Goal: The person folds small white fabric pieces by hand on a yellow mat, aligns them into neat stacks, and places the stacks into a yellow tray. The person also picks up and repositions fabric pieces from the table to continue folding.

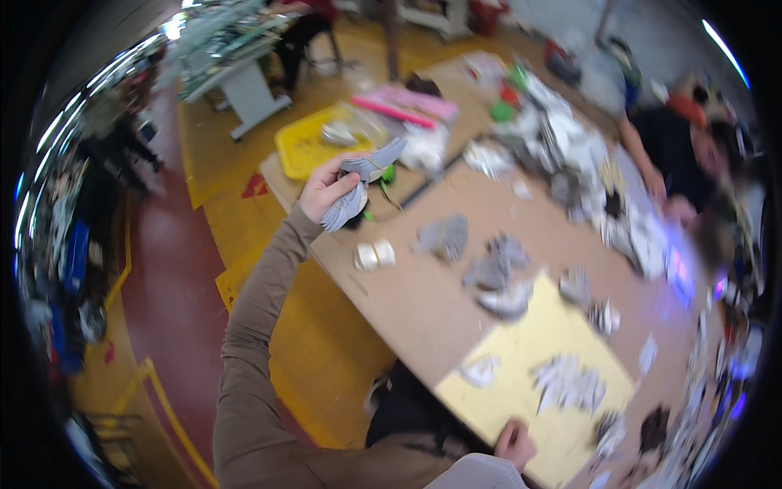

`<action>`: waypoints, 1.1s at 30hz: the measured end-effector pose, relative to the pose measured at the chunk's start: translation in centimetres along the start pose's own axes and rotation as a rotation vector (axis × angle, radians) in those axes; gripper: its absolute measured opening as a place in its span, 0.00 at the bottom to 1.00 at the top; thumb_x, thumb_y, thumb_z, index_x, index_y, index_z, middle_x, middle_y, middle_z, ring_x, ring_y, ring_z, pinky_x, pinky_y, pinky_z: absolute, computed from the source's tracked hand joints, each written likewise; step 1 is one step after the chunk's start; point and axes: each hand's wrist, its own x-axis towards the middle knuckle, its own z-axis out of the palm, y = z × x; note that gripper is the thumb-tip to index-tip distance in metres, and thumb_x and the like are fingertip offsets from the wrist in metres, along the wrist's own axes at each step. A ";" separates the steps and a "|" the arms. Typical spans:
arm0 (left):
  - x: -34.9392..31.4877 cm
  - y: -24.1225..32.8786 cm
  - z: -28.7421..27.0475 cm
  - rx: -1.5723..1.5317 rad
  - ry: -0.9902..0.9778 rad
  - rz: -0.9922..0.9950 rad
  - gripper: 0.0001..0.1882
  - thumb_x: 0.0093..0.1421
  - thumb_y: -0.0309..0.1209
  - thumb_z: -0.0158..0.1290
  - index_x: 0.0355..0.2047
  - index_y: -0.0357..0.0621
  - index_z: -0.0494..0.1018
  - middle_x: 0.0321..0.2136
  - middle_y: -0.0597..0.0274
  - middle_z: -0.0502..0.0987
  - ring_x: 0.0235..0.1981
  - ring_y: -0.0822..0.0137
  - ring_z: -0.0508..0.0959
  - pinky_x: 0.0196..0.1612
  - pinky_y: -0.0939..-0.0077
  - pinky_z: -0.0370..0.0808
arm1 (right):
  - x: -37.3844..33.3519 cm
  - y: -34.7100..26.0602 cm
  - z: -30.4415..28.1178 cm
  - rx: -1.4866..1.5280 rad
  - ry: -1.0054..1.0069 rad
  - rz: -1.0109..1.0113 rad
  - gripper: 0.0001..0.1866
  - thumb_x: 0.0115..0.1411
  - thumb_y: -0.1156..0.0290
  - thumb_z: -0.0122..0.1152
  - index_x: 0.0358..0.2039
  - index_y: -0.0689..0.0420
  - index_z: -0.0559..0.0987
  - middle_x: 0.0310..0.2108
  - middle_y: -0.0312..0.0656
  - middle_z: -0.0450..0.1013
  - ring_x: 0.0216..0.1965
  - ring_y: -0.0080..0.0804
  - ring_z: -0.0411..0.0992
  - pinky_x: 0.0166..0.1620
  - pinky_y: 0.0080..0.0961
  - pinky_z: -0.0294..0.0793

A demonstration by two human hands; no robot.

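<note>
My left hand (327, 189) is raised at the table's far left edge, closed round a bundle of layered grey cut pieces (376, 163). They look like fabric and fan out on both sides of the fingers, with a thin pale band across them. Low in the view, my right hand (515, 445) rests by the near edge of a yellow sheet (497, 359), fingers curled in; what they hold, if anything, is hidden. Beyond it on the sheet lie a spread of pale grey pieces (568, 383) and a smaller white pile (481, 371).
Grey bundles (498, 262) and a white banded roll (375, 255) lie on the brown tabletop (399, 297). A yellow tray (297, 147) and pink box (407, 104) stand at its far end. Across the table, a person (684, 155) leans over heaped white and grey material (562, 138).
</note>
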 end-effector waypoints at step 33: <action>-6.6 -4.0 12.0 1.205 -0.167 0.610 0.23 0.55 0.43 0.56 0.51 0.53 0.75 0.62 0.58 0.67 0.62 0.50 0.63 0.60 0.48 0.52 | -0.2 -0.1 0.2 -0.010 0.093 -0.034 0.03 0.58 0.74 0.63 0.33 0.55 0.80 0.12 0.39 0.65 0.13 0.38 0.65 0.20 0.34 0.61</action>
